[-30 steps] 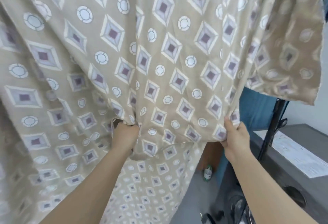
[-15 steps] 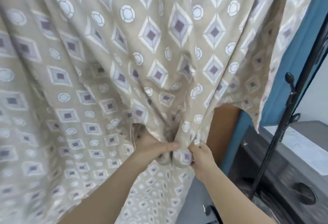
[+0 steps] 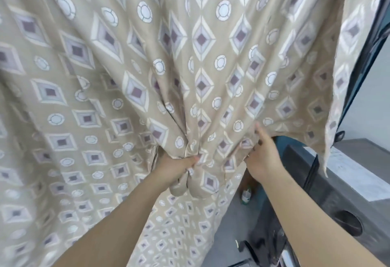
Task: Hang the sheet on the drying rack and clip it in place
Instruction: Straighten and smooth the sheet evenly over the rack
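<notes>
Sheet [image 3: 118, 59] hangs above me, folds running down to my hands. Left hand [image 3: 177, 166] grips the gathered hem. Right hand [image 3: 262, 157] pinches the edge beside it, nearer the dark pole [image 3: 377, 40], probably the rack.

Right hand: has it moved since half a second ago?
Yes. The right hand has shifted right along the sheet, away from the left hand, toward the black rack pole.

Both hands, left [image 3: 177, 164] and right [image 3: 261, 157], grip the hanging sheet [image 3: 147, 72].
</notes>
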